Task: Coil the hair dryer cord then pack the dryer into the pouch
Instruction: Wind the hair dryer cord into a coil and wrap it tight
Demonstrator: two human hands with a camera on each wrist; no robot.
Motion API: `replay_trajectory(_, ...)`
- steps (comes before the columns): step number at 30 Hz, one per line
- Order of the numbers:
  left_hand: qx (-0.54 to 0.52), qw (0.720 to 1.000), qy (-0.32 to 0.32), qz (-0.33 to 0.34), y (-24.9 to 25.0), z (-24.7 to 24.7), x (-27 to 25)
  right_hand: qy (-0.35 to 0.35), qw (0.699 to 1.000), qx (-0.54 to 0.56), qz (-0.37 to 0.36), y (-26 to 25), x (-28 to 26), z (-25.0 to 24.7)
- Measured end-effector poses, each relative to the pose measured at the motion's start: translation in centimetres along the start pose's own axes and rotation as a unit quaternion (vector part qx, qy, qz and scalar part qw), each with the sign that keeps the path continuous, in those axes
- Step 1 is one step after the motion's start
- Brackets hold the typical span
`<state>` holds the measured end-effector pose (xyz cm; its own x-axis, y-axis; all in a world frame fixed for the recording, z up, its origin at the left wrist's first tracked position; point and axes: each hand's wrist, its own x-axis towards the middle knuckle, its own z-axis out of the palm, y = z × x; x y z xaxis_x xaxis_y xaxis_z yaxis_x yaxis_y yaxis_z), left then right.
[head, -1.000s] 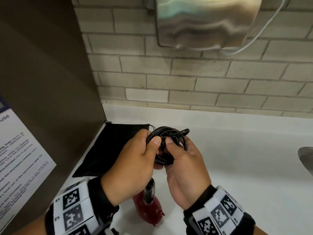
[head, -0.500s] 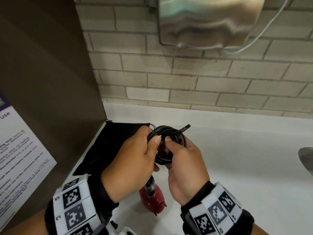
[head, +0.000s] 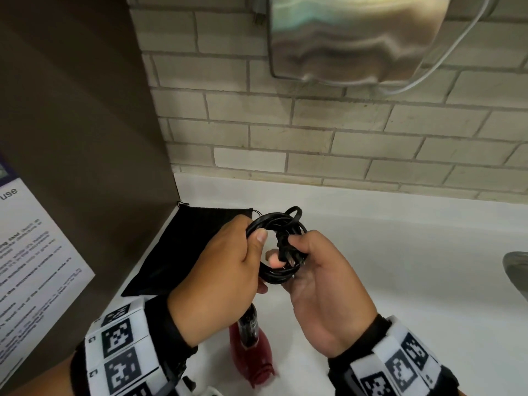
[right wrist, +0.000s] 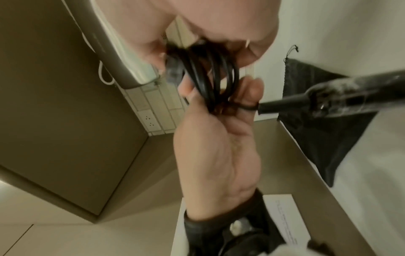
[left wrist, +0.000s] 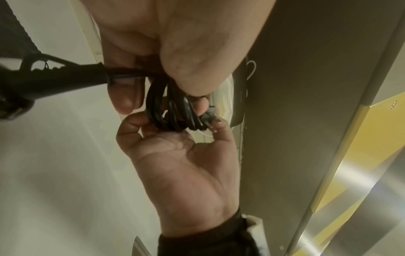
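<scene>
Both hands hold the black cord [head: 274,277], wound into a small coil above the white counter [head: 414,267]. My left hand [head: 254,238] grips the coil's left side, thumb on top. My right hand [head: 288,250] pinches the plug [head: 288,254] at the coil's middle and cups the right side. The red hair dryer [head: 254,352] hangs under the hands, black handle up; whether it touches the counter is unclear. The black drawstring pouch [head: 185,247] lies flat in the left corner. In the wrist views the coil [left wrist: 171,110] [right wrist: 210,74] sits between both hands, the handle [left wrist: 54,78] [right wrist: 328,97] sticking out sideways.
A brown partition [head: 71,138] with a paper notice [head: 34,267] walls off the left side. A steel hand dryer [head: 357,38] hangs on the brick wall above. A faucet [head: 517,270] juts in at the right edge. The pouch [right wrist: 324,129] lies against the partition.
The loose cord end that stuck out at the coil's upper right is now drawn in; my right hand holds the plug at the coil's middle. Both hands stayed in place.
</scene>
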<state>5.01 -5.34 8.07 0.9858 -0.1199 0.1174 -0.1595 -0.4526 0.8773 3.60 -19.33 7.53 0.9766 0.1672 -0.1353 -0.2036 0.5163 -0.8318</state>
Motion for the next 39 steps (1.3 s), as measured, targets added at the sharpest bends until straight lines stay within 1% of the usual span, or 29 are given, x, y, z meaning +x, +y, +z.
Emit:
replay_trajectory(2, 0.001, 1.0, 0.013, 0.015, -0.1, 0.0, 0.1, -0.052, 0.998, -0.013, 0.024, -0.4, -0.4, -0.5)
replay_trajectory(4, 0.057, 0.996, 0.035, 0.051, -0.3, 0.1, 0.1, -0.087, 0.993, -0.025, 0.069, -0.6, -0.7, -1.1)
replay_trajectory(6, 0.085, 0.993, 0.045, 0.07, -0.3, 0.3, -0.1, -0.101, 0.988, -0.029, 0.114, -1.0, -1.1, -1.5)
replay_trajectory(9, 0.084, 0.992, 0.039, 0.082, -0.2, 1.0, -0.5, -0.113, 0.978, -0.041, 0.168, -1.5, -1.6, -1.8)
replay_trajectory(12, 0.066, 0.994, 0.026, 0.082, 0.1, 1.4, -0.8, -0.113, 0.968, -0.109, 0.194, -2.6, -2.0, -2.2)
replay_trajectory(14, 0.063, 0.994, 0.022, 0.082, 0.3, 1.4, -0.7, -0.109, 0.963, -0.153, 0.191, -3.5, -2.1, -2.4)
replay_trajectory(16, 0.067, 0.993, 0.044, 0.087, 0.4, 1.1, -0.3, -0.084, 0.97, -0.153, 0.172, -3.7, -2.3, -2.3)
replay_trajectory(18, 0.06, 0.992, 0.066, 0.085, 0.7, 1.0, 0.2, -0.02, 0.984, -0.104, 0.142, -3.3, -2.6, -1.7)
replay_trajectory(20, 0.06, 0.992, 0.073, 0.087, 0.9, 1.1, 0.4, 0.037, 0.99, -0.043, 0.129, -2.6, -2.9, -0.8)
replay_trajectory(22, 0.059, 0.992, 0.073, 0.087, 0.9, 1.4, 0.4, 0.058, 0.991, -0.015, 0.123, -1.9, -3.0, -0.4)
replay_trajectory(25, 0.039, 0.995, 0.06, 0.075, 0.9, 1.6, 0.1, 0.058, 0.991, 0.01, 0.118, -1.6, -2.5, -0.9)
replay_trajectory(28, 0.004, 0.998, 0.047, 0.051, 1.0, 1.3, 0.0, 0.027, 0.995, 0.026, 0.092, -1.3, -2.2, -1.7)
replay_trajectory(31, -0.079, 0.997, 0.021, -0.003, 1.2, 1.1, 0.1, 0.009, 0.998, -0.017, 0.054, -0.8, -1.8, -2.9)
replay_trajectory(34, -0.152, 0.987, -0.029, -0.039, 1.1, 1.0, 0.1, -0.002, 0.999, -0.003, 0.045, -0.8, -0.9, -4.0)
replay_trajectory(37, -0.188, 0.98, -0.054, -0.041, 1.0, 0.9, 0.4, -0.006, 0.999, 0.019, 0.049, -1.1, -0.2, -4.3)
replay_trajectory(39, -0.191, 0.98, -0.052, -0.036, 0.8, 0.7, 0.6, 0.016, 0.999, -0.003, 0.052, -1.2, 0.0, -3.5)
